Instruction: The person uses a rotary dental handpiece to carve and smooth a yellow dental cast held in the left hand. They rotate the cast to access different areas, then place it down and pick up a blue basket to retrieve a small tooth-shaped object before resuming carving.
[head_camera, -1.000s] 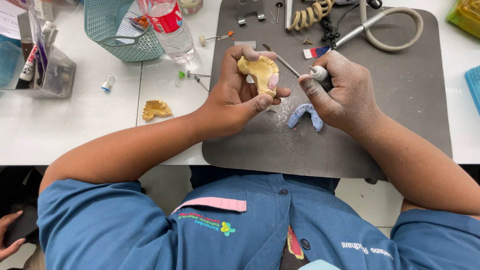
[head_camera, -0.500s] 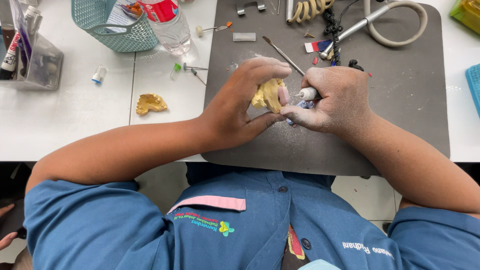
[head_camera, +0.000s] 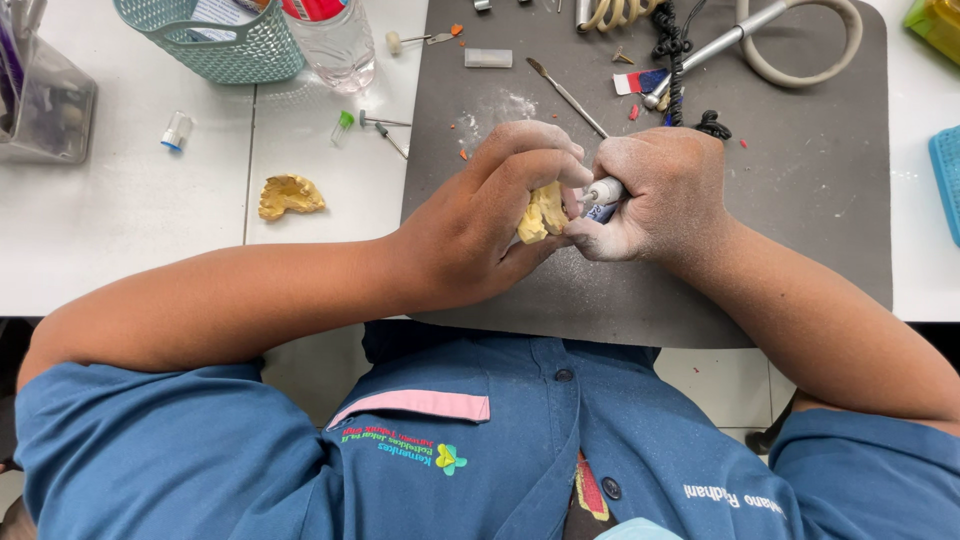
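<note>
My left hand (head_camera: 490, 220) is curled around a yellow plaster dental cast (head_camera: 541, 212), which shows only between the fingers and thumb. My right hand (head_camera: 665, 195), dusted with white powder, grips a slim handpiece tool (head_camera: 603, 192) whose grey tip touches the cast. Both hands rest close together over the dark grey mat (head_camera: 820, 220). A blue piece under the right hand is mostly hidden.
A second yellow cast (head_camera: 290, 194) lies on the white table to the left. A teal basket (head_camera: 215, 40) and a clear bottle (head_camera: 335, 40) stand at the back left. A thin instrument (head_camera: 566, 96), a hose loop (head_camera: 800, 40) and small burs (head_camera: 380, 125) lie behind my hands.
My hands have drawn together and toward me. The left hand closed further over the cast, and the tool tip came against it. The blue piece is now covered.
</note>
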